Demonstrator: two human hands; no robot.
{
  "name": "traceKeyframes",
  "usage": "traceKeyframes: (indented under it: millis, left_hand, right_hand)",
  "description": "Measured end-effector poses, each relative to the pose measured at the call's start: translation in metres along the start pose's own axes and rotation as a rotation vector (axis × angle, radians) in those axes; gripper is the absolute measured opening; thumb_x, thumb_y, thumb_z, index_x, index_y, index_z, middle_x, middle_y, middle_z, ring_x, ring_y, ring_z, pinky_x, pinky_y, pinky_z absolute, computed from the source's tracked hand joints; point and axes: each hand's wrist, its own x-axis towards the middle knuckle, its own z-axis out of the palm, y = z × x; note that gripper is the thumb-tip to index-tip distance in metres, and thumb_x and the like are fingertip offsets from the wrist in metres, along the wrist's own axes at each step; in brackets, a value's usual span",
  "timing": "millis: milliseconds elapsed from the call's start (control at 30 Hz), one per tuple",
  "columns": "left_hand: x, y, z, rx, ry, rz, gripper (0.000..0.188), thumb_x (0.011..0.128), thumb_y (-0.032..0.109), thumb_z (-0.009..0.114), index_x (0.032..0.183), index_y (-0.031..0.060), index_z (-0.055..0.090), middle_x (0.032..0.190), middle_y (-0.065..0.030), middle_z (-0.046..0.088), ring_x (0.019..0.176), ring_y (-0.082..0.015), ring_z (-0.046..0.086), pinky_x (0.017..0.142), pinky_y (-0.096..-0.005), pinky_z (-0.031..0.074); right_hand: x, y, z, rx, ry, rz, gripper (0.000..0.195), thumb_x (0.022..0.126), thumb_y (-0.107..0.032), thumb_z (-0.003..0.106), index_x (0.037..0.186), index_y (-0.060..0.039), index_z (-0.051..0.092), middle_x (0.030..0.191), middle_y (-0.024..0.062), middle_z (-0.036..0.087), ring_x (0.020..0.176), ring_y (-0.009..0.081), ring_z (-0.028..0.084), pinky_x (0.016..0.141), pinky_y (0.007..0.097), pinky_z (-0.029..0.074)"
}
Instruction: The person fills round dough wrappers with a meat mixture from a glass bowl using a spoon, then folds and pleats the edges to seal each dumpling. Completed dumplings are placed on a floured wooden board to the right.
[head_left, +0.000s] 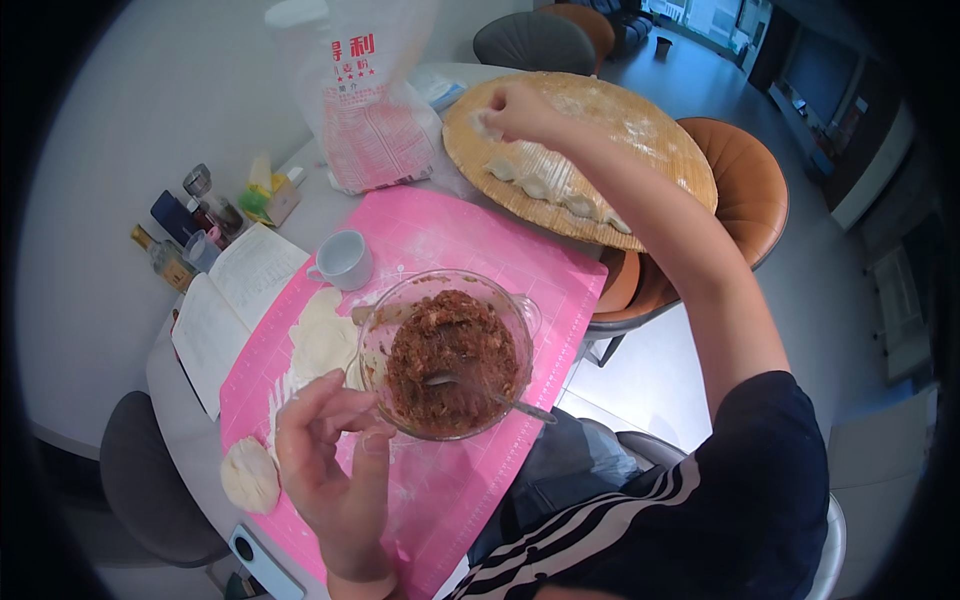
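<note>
My right hand (521, 114) reaches far out over a round woven tray (660, 142), its fingertips closed on a pale dumpling (486, 126) at the tray's left edge. The fingers partly cover that dumpling. Along the near edge lie several more dumplings (534, 186) in a row. My left hand (337, 457) is held above a pink silicone mat (450, 517), fingers curved and apart, with nothing in it. Just beyond it stands a glass bowl (529, 315) of minced filling (450, 337), a metal spoon (529, 409) resting in it. Flattened dough (322, 337) lies left of the bowl.
A dough lump (250, 476) sits at the mat's left edge, near a phone (264, 562). A mug (343, 259), an open notebook (240, 285), bottles (169, 259) and a flour bag (375, 127) stand around. A brown chair (742, 180) is beside the tray.
</note>
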Motion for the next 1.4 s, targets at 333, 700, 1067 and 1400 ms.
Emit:
traceKeyframes:
  millis: [333,700,1067,1400]
  left_hand:
    - [0.005,-0.006,-0.01,0.036,0.042,-0.011,0.037,0.087,0.002,0.056,0.123,-0.0026,0.047,0.098,-0.0133,0.06,0.073,-0.0144,0.06,0.069,-0.0267,0.05]
    - [0.015,-0.012,-0.028,0.029,0.115,-0.032,0.037,0.09,0.003,0.053,0.126,-0.002,0.046,0.104,-0.0114,0.057,0.075,-0.0131,0.059,0.073,-0.026,0.048]
    - [0.015,-0.135,-0.114,0.98,0.013,-0.293,0.053,0.082,0.019,0.067,0.127,-0.0015,0.049,0.122,-0.0215,0.054,0.111,-0.0342,0.054,0.096,-0.0388,0.043]
    - [0.021,-0.18,-0.07,0.856,-0.114,-0.349,0.063,0.077,0.023,0.072,0.129,-0.0018,0.049,0.129,-0.0241,0.05,0.122,-0.037,0.046,0.104,-0.0402,0.036]
  right_hand:
    - [0.047,0.036,0.057,-0.394,0.011,-0.035,0.022,0.073,-0.018,0.067,0.082,0.0022,0.067,0.075,0.02,0.067,0.067,0.0287,0.067,0.063,0.038,0.052]
    - [0.033,0.025,0.038,-0.426,0.024,-0.005,0.038,0.079,-0.033,0.063,0.098,-0.0005,0.067,0.098,0.0209,0.067,0.093,0.0337,0.065,0.079,0.04,0.051]
    - [-0.204,-0.059,-0.005,0.011,-0.446,-0.342,0.048,0.083,-0.002,0.058,0.129,-0.0075,0.05,0.094,0.0046,0.056,0.083,0.0132,0.055,0.072,0.0267,0.046]
    - [-0.286,-0.062,0.019,0.068,-0.459,-0.345,0.057,0.074,-0.001,0.071,0.127,-0.0087,0.055,0.088,0.007,0.057,0.078,0.0196,0.057,0.068,0.0311,0.047]
